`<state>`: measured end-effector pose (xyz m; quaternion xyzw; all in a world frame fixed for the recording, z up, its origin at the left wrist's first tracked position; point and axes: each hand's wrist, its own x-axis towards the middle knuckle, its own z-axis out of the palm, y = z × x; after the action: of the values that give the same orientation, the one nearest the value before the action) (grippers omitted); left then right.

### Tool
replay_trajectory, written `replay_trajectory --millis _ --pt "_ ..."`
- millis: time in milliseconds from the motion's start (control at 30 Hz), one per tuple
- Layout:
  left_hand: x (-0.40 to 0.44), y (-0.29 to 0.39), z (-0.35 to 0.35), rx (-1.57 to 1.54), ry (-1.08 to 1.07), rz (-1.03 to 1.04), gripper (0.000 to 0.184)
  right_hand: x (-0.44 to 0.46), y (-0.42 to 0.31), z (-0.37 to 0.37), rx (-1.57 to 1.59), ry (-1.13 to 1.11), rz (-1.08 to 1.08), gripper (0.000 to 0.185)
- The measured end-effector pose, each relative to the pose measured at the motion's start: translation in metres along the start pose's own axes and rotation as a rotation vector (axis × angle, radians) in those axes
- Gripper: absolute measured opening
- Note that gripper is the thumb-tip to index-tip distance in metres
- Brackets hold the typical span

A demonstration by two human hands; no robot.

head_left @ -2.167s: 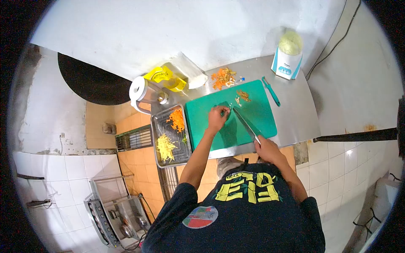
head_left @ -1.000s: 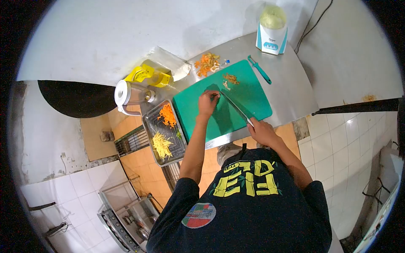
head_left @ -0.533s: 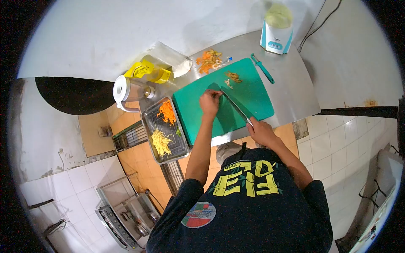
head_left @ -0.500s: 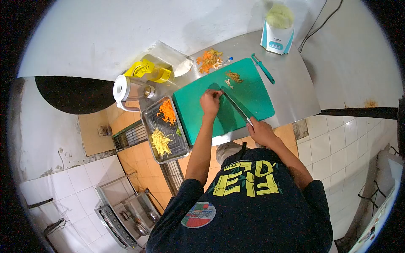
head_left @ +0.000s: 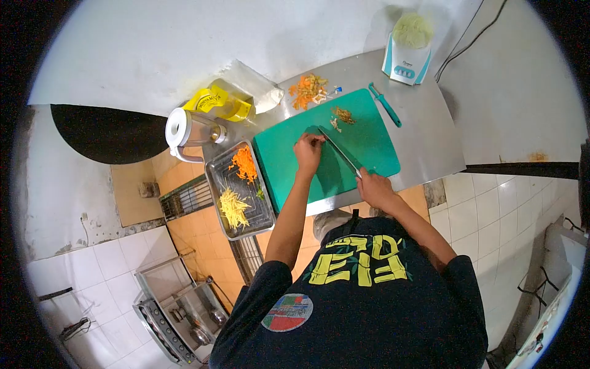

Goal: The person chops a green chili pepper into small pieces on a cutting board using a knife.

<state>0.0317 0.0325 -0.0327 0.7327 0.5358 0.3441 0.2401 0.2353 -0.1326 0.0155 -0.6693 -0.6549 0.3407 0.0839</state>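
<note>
My right hand (head_left: 374, 187) grips the handle of a kitchen knife (head_left: 339, 151), its blade slanting up and left over the green cutting board (head_left: 283, 178). Close to the blade's tip, my left hand (head_left: 308, 152) has its fingers curled together on the board. Whatever those fingers pinch is too small and hidden to name. Beyond the knife lie a small pile of brown scraps (head_left: 343, 114) and some pale bits (head_left: 335, 124).
Left of the board, a metal tray (head_left: 266, 212) holds orange shreds (head_left: 244, 165) and pale yellow strips (head_left: 233, 208). Around the board are a blender jug (head_left: 187, 130), a yellow-labelled bag (head_left: 216, 101), peelings (head_left: 307, 89), a green peeler (head_left: 386, 106) and a blender base (head_left: 407, 61).
My right hand and the knife have shifted slightly left, the blade tip drawing nearer my left fingers. My left hand stays in nearly the same place.
</note>
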Motion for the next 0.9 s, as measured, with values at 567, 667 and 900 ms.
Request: replay_trajectory --millis 567,667,900 --pt "0.017 0.003 -0.014 0.049 -0.220 -0.263 0.014 -0.008 0.008 -0.009 0.042 0.029 -0.036 0.031" --pt "0.017 0.000 -0.014 0.009 -0.223 -0.271 0.013 -0.010 0.002 -0.013 0.020 -0.009 -0.013 0.031" --pt "0.020 0.004 -0.014 -0.023 -0.219 -0.249 0.008 0.001 -0.011 -0.010 -0.068 -0.023 0.023 0.032"
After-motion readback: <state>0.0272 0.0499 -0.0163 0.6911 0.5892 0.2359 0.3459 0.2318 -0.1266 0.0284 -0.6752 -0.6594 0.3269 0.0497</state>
